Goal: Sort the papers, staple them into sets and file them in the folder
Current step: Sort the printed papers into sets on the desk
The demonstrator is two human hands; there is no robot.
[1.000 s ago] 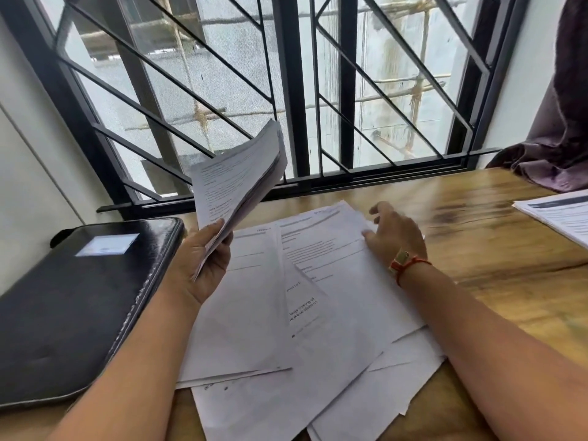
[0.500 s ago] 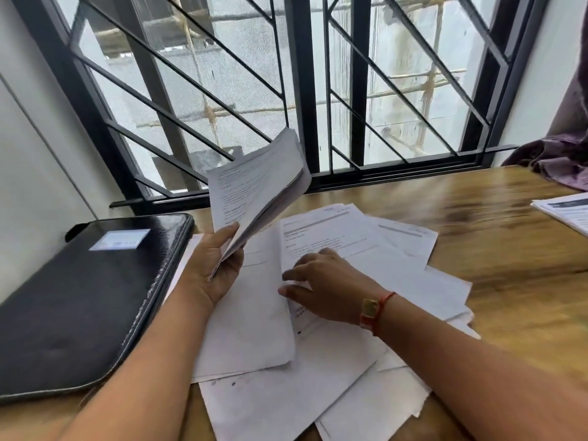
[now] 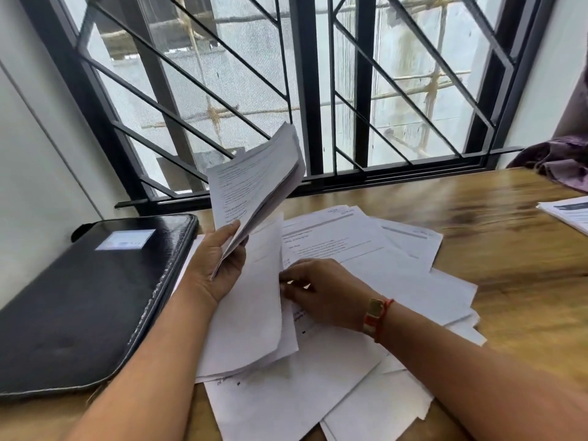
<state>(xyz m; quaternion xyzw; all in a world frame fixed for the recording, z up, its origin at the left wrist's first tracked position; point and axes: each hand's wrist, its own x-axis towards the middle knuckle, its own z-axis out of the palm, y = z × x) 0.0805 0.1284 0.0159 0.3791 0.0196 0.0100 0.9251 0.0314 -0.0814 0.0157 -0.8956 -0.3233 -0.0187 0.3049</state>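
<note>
My left hand grips a stack of printed papers, held up and tilted above the table. Several loose white sheets lie scattered and overlapping on the wooden table. My right hand pinches the edge of one sheet that is lifted and curling up off the pile, just below the held stack. A closed black folder with a small white label lies flat at the left.
Another printed stack lies at the table's right edge. A dark purple cloth sits at the far right corner. A barred window runs along the table's back, and a white wall closes the left side.
My right hand came from the far side of the pile to its middle and took hold of one sheet's edge, which now lifts and curls. The left hand keeps its stack raised.
</note>
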